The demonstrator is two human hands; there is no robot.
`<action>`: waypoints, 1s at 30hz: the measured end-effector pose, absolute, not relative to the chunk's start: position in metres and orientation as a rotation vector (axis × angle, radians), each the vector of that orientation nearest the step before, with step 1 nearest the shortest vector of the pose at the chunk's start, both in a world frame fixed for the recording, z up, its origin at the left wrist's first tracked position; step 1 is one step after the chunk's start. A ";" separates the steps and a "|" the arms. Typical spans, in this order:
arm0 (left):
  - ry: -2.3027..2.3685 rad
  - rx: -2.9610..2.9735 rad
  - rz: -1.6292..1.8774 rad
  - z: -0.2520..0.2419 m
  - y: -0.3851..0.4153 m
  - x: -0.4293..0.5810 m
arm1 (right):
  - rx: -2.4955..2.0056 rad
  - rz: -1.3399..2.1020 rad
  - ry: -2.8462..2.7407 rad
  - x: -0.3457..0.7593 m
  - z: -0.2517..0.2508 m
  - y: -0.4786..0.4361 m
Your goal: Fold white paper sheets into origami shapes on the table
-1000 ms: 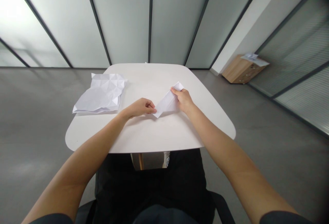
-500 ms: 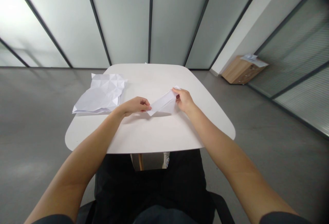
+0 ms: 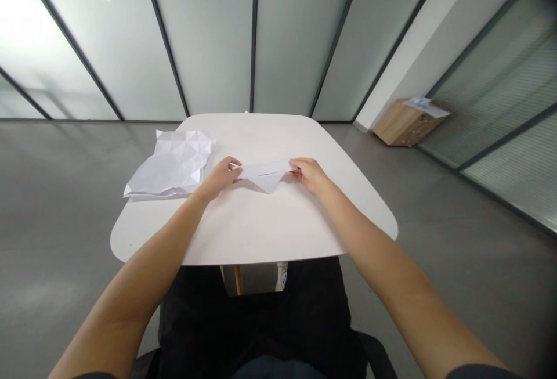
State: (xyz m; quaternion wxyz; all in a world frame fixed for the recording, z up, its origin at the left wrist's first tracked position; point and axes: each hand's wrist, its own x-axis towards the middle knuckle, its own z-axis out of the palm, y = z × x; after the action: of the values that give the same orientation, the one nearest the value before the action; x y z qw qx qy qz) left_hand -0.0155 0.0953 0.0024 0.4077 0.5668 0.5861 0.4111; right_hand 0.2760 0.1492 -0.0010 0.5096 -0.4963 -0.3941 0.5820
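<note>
A folded white paper (image 3: 266, 177) is stretched between my hands over the middle of the white table (image 3: 261, 228). Its upper edge runs nearly level, and a pointed flap hangs toward me. My left hand (image 3: 225, 174) pinches the left end between thumb and fingers. At the right end, my right hand (image 3: 307, 172) grips the paper with the thumb on top and fingertips partly hidden beneath. Several creased white sheets (image 3: 172, 167) lie in a loose stack at the table's left side, just beyond my left forearm.
Frosted glass panels (image 3: 209, 36) stand behind the table. A wooden cabinet (image 3: 407, 123) with papers on top is on the floor at the back right. My legs in black trousers are under the table's near edge.
The folded paper has turned from a slant to nearly level, and its pointed flap now faces me. My left hand has moved up and left; my right hand has shifted slightly lower.
</note>
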 end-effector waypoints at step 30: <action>1.532 2.679 0.440 -0.003 0.079 0.015 | -0.936 0.079 -2.589 0.234 -0.016 0.118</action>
State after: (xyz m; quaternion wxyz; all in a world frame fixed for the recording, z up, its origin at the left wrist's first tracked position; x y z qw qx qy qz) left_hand 0.0150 0.0792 -0.0033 0.0123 0.8593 0.4914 0.1413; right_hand 0.2338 0.1178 -0.0157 0.1927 -0.3335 -0.9224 0.0281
